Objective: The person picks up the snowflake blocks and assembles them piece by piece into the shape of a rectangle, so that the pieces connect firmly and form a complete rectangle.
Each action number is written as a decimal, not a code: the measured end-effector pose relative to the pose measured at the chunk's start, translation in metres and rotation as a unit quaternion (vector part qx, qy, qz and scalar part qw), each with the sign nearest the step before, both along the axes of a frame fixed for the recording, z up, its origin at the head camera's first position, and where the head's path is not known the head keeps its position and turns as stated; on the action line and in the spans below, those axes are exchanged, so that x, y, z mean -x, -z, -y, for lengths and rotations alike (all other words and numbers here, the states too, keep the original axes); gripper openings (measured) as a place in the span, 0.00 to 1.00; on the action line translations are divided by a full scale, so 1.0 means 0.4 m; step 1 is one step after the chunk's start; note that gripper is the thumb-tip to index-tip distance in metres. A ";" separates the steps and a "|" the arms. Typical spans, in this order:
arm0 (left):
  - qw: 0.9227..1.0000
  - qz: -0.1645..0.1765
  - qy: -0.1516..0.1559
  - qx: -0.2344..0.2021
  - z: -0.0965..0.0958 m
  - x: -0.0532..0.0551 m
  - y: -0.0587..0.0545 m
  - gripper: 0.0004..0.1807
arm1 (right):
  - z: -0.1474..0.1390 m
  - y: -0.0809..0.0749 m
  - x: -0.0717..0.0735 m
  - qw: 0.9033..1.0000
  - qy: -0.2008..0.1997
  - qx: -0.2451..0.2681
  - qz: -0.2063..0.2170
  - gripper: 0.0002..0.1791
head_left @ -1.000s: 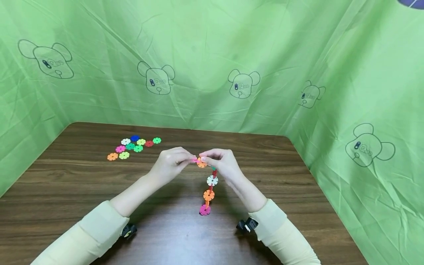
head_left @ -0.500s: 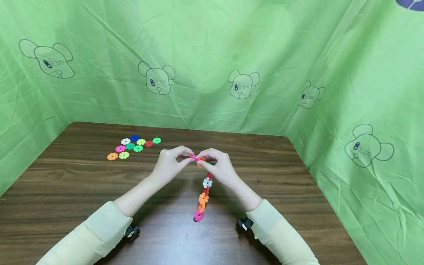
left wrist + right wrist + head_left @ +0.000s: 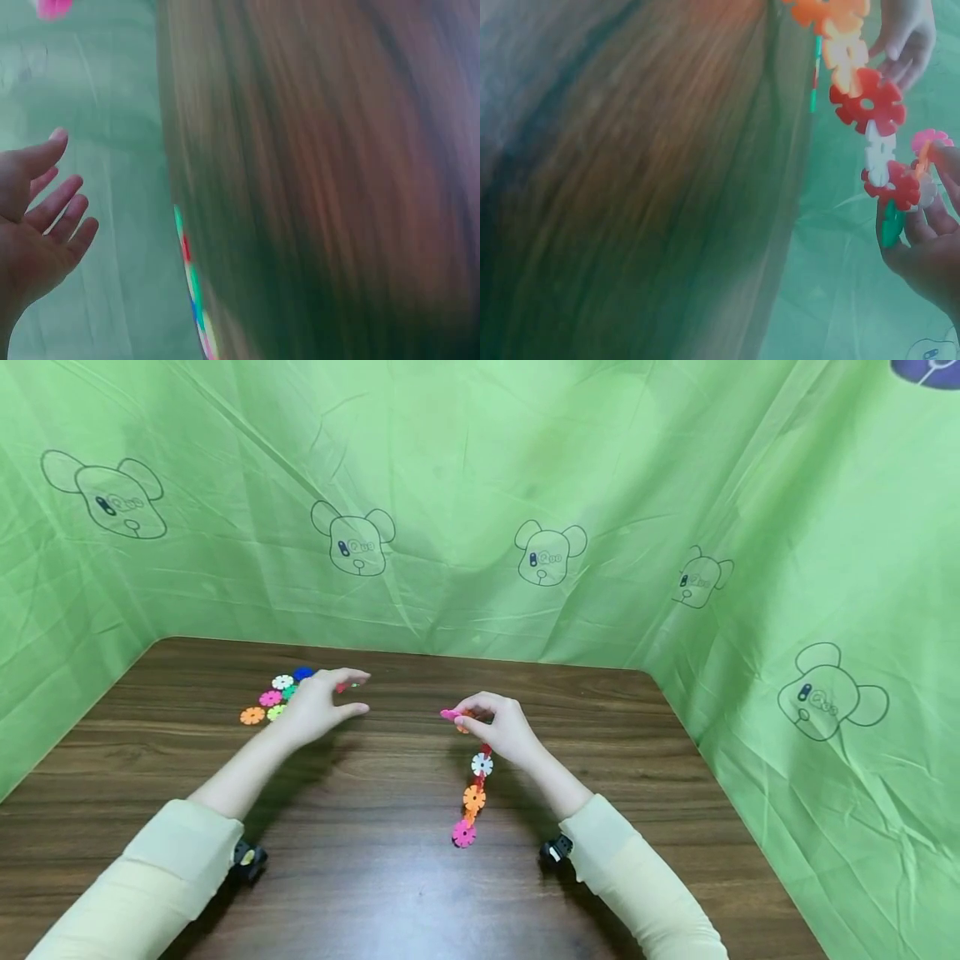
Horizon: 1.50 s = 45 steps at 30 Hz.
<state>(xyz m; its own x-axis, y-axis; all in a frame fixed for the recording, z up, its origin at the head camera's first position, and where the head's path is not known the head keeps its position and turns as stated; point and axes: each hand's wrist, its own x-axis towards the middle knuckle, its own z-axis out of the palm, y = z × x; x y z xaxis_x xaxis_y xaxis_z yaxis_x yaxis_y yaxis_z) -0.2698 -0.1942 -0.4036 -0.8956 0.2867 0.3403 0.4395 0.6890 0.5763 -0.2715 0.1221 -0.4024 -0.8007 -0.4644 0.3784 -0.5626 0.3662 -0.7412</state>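
My right hand (image 3: 504, 727) pinches one end of a chain of interlocking flower-shaped plastic discs. A pink disc (image 3: 449, 714) sticks out left of the fingertips, joined to an orange one. From the hand the chain runs down past a white disc (image 3: 482, 765) and an orange disc (image 3: 474, 797) to a pink end disc (image 3: 464, 833). In the right wrist view, a green disc (image 3: 892, 223) and red disc (image 3: 866, 101) show in the chain. My left hand (image 3: 311, 706) is over the loose discs, fingers and thumb apart; the left wrist view shows it holding nothing.
Loose discs lie at the back left of the brown wooden table (image 3: 405, 860), among them an orange disc (image 3: 252, 716), a white disc (image 3: 282, 682) and a blue disc (image 3: 303, 673). The left hand hides several. A green curtain (image 3: 450, 485) stands behind and beside the table.
My left hand has let go of the pink disc at the chain's upper end and moved left to the loose discs. My right hand still holds the chain, whose lower end has swung slightly right.
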 end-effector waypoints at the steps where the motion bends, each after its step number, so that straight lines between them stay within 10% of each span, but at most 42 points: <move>1: 1.000 0.004 -0.003 0.009 0.024 0.004 0.002 0.27 | 0.000 0.003 0.003 1.000 0.004 -0.006 0.001 0.06; 17: 0.985 0.027 -0.010 0.168 0.283 0.035 0.068 0.21 | 0.004 0.051 0.052 0.998 -0.011 -0.042 0.050 0.06; 45: 0.982 0.050 -0.024 0.179 0.298 0.042 0.092 0.10 | 0.009 0.088 0.093 0.977 -0.086 -0.174 0.089 0.10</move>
